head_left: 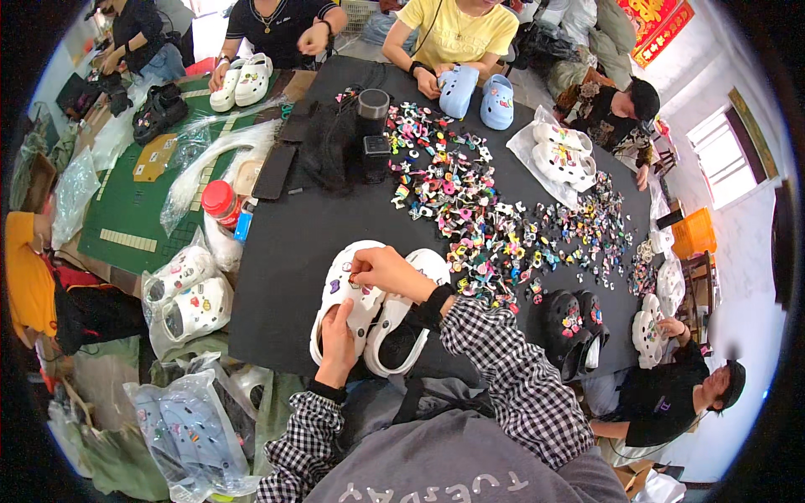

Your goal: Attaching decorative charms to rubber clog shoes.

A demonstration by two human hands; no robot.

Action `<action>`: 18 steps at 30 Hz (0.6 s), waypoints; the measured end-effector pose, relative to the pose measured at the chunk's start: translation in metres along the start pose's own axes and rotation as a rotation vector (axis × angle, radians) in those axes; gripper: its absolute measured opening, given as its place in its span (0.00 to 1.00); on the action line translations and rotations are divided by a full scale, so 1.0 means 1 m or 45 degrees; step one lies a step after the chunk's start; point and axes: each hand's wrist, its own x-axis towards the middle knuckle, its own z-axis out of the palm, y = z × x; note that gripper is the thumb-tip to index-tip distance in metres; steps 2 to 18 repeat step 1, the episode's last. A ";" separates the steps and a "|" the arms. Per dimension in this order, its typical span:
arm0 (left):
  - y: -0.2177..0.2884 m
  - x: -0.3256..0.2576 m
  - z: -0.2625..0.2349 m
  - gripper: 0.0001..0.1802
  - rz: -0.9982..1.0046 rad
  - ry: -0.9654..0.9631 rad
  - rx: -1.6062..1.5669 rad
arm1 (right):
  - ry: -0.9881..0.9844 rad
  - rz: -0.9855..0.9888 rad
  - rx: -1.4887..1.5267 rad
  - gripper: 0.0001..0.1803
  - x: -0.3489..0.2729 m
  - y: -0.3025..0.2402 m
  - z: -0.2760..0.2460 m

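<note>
A white foam clog (pixel 342 300) with holes in its upper lies in front of me on the black tabletop, a purple bow-shaped charm (pixel 334 286) fixed on it. My left hand (pixel 337 342) grips the near side of this clog, thumb on the upper. Over the clog's top, my right hand (pixel 387 272) has its thumb and forefinger pinched together on a small shoe charm, mostly hidden by the fingers. A second white clog (pixel 392 339) lies just right of the first, partly under my right wrist.
A wide heap of colourful shoe charms (pixel 470 210) spreads across the black table (pixel 277 251). Black clogs (pixel 566 327) stand at the right, bagged white clogs (pixel 197 293) at the left. A red-lidded jar (pixel 220 201) and a dark cup (pixel 372 109) stand farther off. Several co-workers handle clogs around the table.
</note>
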 end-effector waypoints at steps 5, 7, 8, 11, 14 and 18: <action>-0.001 0.001 0.000 0.19 0.000 -0.002 -0.006 | -0.038 -0.028 -0.024 0.09 0.002 0.000 -0.002; -0.001 0.001 0.000 0.19 0.000 -0.002 -0.006 | -0.038 -0.028 -0.024 0.09 0.002 0.000 -0.002; -0.001 0.001 0.000 0.19 0.000 -0.002 -0.006 | -0.038 -0.028 -0.024 0.09 0.002 0.000 -0.002; -0.001 0.001 0.000 0.19 0.000 -0.002 -0.006 | -0.038 -0.028 -0.024 0.09 0.002 0.000 -0.002; -0.001 0.001 0.000 0.19 0.000 -0.002 -0.006 | -0.038 -0.028 -0.024 0.09 0.002 0.000 -0.002; -0.001 0.001 0.000 0.19 0.000 -0.002 -0.006 | -0.038 -0.028 -0.024 0.09 0.002 0.000 -0.002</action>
